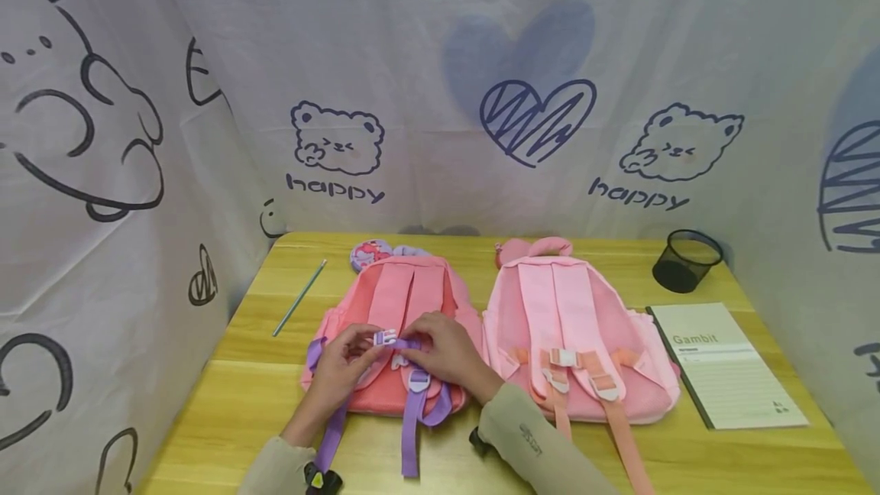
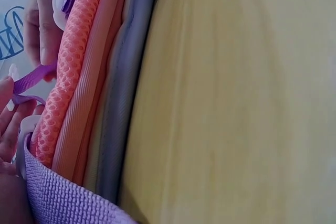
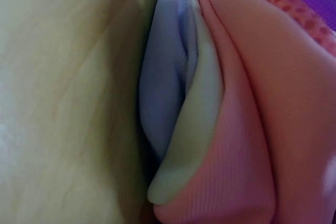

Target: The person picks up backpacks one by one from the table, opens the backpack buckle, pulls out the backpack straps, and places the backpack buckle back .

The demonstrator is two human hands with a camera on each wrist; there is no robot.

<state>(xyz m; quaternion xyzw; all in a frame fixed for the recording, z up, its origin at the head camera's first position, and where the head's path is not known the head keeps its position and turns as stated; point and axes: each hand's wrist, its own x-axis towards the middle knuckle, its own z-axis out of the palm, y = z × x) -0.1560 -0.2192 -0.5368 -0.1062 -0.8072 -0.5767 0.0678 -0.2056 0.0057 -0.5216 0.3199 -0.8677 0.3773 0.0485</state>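
Note:
A coral-pink backpack [image 1: 406,289] lies on the table with its shoulder straps facing up. Over its lower straps, my left hand [image 1: 340,365] pinches a small white plastic buckle [image 1: 385,338] between thumb and fingers. A purple strap [image 1: 409,344] runs from the buckle towards my right hand [image 1: 443,346], whose thumb and fingers pinch it. Just below, a white strap adjuster [image 1: 418,381] has a purple webbing tail hanging over the bag's bottom edge. The left wrist view shows the strap [image 2: 31,80] between both hands beside the coral mesh padding [image 2: 73,61]. In the right wrist view, the bag's side fabric [image 3: 226,166] hides the hand.
Right alongside lies a pale pink backpack [image 1: 509,304] with orange straps, its white buckle [image 1: 567,358] fastened. Farther right are a notebook [image 1: 729,373] and a black mesh pen holder [image 1: 686,262]. A pencil [image 1: 299,298] lies left on the wooden table [image 1: 234,396]. Printed curtains surround it.

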